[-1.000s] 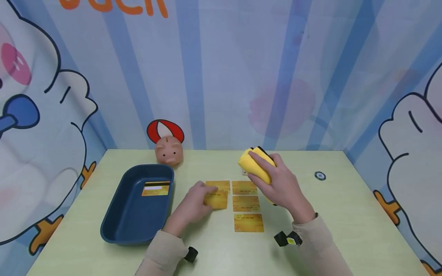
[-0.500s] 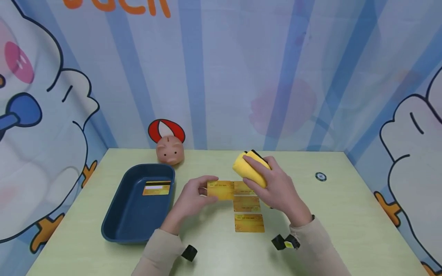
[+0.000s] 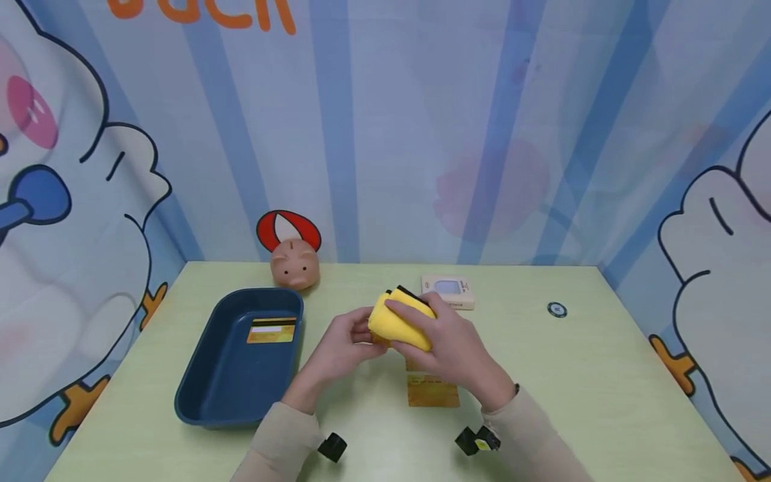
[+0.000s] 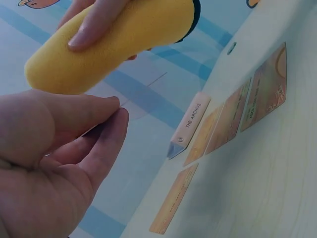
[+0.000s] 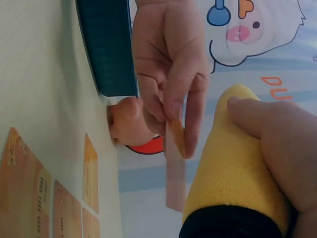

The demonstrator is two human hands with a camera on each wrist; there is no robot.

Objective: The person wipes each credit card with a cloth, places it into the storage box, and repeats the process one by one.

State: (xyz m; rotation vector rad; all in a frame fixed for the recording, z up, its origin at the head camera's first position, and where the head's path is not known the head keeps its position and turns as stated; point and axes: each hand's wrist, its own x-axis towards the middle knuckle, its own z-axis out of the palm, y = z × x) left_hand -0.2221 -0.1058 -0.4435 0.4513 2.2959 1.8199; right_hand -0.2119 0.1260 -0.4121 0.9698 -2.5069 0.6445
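Note:
My left hand pinches a gold bank card by one end between thumb and fingers, holding it up off the table. In my right hand is a folded yellow cloth with black edging, gripped like a thick pad. The cloth is right at the card and hides most of it in the head view. Seen from the left wrist, the card shows only as a thin edge. Below the hands, more gold cards lie in rows on the table, partly covered by the right hand in the head view.
At left stands a dark blue tray holding a gold card with its black stripe up. Behind it sits a pink piggy bank. A pale box lies at the back, and a round chip lies far right.
My left hand has lifted the card from the table. My right hand has brought the cloth leftward and down to the card, uncovering the pale box behind.

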